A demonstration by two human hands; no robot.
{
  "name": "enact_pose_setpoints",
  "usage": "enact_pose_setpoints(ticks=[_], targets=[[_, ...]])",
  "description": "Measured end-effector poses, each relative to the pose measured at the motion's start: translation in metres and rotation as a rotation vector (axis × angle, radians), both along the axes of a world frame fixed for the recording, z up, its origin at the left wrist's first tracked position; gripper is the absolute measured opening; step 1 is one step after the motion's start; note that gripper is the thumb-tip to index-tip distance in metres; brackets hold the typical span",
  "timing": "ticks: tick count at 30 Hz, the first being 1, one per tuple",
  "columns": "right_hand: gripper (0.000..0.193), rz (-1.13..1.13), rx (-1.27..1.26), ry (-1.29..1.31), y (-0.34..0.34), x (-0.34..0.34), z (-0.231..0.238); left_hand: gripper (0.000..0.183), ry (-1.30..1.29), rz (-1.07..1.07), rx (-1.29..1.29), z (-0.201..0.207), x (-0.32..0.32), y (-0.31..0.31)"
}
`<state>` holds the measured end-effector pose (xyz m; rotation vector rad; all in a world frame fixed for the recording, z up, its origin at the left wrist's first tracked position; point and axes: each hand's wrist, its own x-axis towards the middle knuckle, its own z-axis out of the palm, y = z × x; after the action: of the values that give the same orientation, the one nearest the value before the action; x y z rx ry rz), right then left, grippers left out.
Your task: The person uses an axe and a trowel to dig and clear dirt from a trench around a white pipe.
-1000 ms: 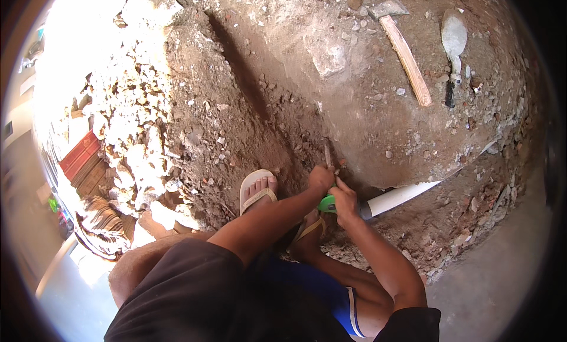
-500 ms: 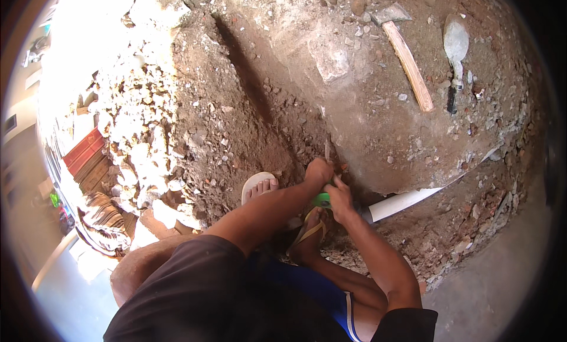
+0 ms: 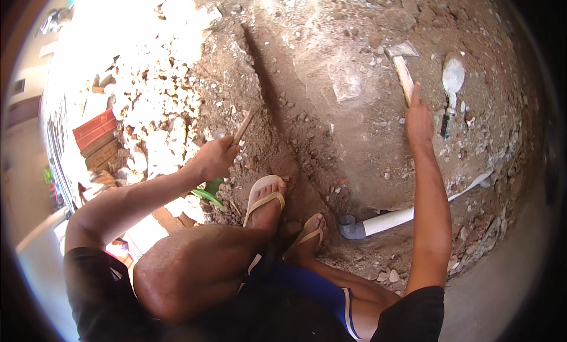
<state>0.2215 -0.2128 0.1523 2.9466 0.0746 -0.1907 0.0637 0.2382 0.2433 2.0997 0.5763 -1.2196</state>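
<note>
Clearly nearer, my right hand [image 3: 419,122] overlaps the grey-headed, pale-wooden-handled hammer-like tool [image 3: 403,76], shaft towards eleven o'clock, grip unclear; my left hand [image 3: 214,159] grasps a slim brown bar [image 3: 244,126].

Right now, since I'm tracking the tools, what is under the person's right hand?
A tool's wooden handle runs in beneath the right hand; the metal head shows beyond. The handle's lower end is covered.

Building site: dug trench [image 3: 269,97], rubble [image 3: 168,100], white pipe [image 3: 387,221], wooden-handled tool [image 3: 404,76]
</note>
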Motion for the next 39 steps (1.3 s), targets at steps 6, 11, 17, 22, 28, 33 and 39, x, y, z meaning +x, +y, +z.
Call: enact_pose_setpoints(ticks=[6, 11, 17, 22, 28, 33, 39], targets=[[0.032, -0.178, 0.715, 0.239, 0.072, -0.002, 0.067, 0.044, -0.433, -0.075, 0.396, -0.071, -0.08, 0.066], [0.033, 0.208, 1.585, 0.089, 0.22, -0.031, 0.167, 0.054, -0.441, -0.037, 0.52, -0.11, -0.114, 0.066], [0.034, 0.314, 1.365, 0.128, 0.254, -0.106, 0.02, 0.051, -0.387, 0.136, 0.533, -0.103, -0.138, 0.068], [0.04, -0.002, 0.339, 0.701, 0.126, -0.169, -0.121, 0.051, -0.441, 0.131, 0.469, -0.11, -0.126, 0.06], [0.028, 0.032, 0.938, 0.385, 0.292, -0.103, 0.021, 0.068, -0.339, 0.156, 0.482, -0.114, -0.142, 0.069], [0.026, 0.299, 1.271, -0.008, 0.268, -0.097, -0.035, 0.06, -0.428, 0.057, 0.437, -0.109, -0.136, 0.073], [0.029, -0.31, 0.39, 0.862, 0.19, -0.136, -0.117, 0.058, -0.479, 0.123, 0.419, -0.12, -0.137, 0.073]])
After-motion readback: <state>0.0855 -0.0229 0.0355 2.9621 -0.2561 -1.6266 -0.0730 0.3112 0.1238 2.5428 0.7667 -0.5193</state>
